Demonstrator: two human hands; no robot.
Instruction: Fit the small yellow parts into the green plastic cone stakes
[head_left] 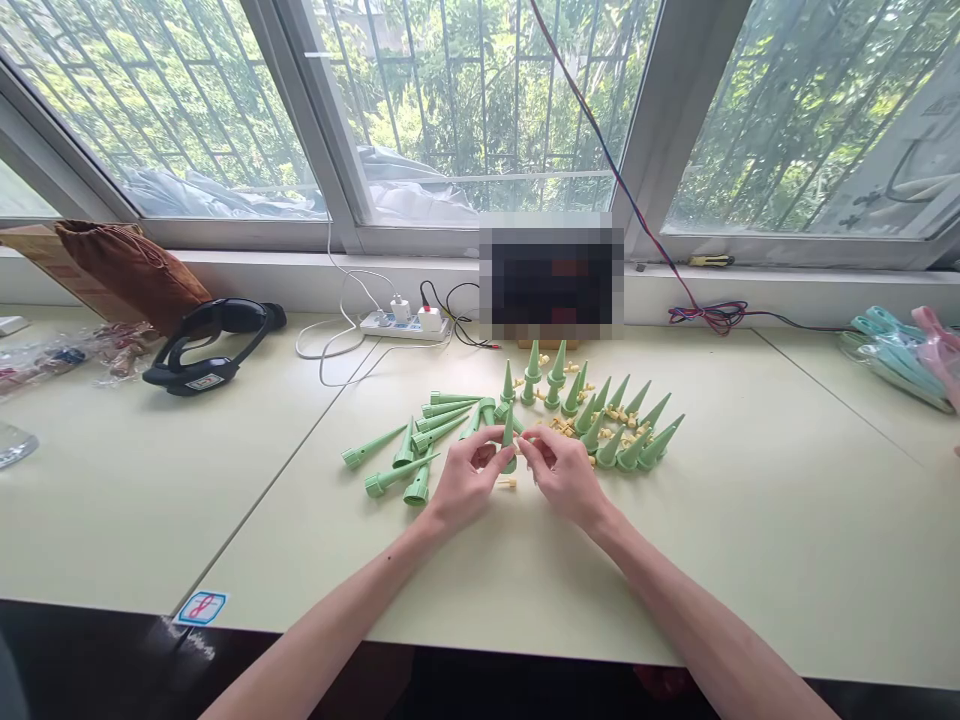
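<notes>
Between my hands stands a green plastic spike [508, 428], its point upward. My left hand [471, 470] is closed around its lower part. The fingers of my right hand [559, 470] are pinched at the spike's right side, around a small piece I cannot make out. Just below lies a small yellow valve piece [508, 483] on the table. To the left, several longer green spikes [431, 435] lie or lean in a loose pile. On the right, several green cones [630, 440] stand point up, with small yellow valve pieces [616, 413] scattered among them.
A power strip [405, 325] with cables sits by the window sill. Black headphones [214, 345] and a brown pouch [135, 270] are at the left. Pink and teal plastic items [904, 350] lie far right. A pixelated dark screen [555, 285] stands behind the cones.
</notes>
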